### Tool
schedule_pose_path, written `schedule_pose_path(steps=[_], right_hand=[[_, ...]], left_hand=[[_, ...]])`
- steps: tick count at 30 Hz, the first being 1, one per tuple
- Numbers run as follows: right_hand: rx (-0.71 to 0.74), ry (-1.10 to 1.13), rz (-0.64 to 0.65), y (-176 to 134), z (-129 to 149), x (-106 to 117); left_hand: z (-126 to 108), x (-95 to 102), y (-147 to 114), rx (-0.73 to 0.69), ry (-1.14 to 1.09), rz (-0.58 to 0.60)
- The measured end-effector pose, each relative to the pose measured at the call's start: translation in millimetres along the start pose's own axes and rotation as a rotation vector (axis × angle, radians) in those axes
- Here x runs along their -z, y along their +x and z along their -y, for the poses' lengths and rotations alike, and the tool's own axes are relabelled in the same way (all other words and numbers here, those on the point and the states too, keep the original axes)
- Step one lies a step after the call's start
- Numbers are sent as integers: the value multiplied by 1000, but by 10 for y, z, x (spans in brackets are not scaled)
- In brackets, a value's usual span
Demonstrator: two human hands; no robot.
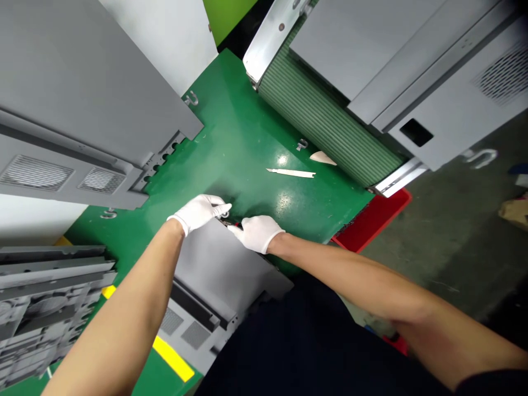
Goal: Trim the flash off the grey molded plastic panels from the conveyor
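At frame centre, a small red-handled tool (231, 224) is pinched by the gloved right hand (258, 232), while the grey panel (214, 264) edge is gripped by the left hand (200, 210).

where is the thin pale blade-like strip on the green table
In the head view the thin pale strip lies flat on the green table, beyond the gloved right hand, just short of the ribbed green conveyor belt.

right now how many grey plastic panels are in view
5: one under the gloved left hand and right hand, upper left, lower left, two upper right. More may be hidden.
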State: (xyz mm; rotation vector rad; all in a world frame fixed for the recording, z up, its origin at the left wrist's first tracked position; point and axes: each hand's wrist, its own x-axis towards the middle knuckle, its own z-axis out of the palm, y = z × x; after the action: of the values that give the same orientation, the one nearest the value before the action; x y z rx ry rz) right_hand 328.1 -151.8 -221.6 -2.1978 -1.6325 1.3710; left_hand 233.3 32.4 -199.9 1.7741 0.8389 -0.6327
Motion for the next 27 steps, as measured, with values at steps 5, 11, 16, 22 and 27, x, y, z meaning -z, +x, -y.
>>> schedule_pose_path(steps=[5,11,16,22,27], right_hand=[[-70,68,-39,21,-4,-42],[-132,137,-92,21,71,-140],[-141,128,-81,39,117,-135],[-68,-2,-89,52,115,-94],[-14,-14,-8,84,15,38]], left_hand=[[77,5,77,51,-45,-7],[95,11,61,46,-87,-26],[75,-2,57,45,-114,-34],[134,6,98,16,-90,-29],[162,7,114,13,-121,-41]])
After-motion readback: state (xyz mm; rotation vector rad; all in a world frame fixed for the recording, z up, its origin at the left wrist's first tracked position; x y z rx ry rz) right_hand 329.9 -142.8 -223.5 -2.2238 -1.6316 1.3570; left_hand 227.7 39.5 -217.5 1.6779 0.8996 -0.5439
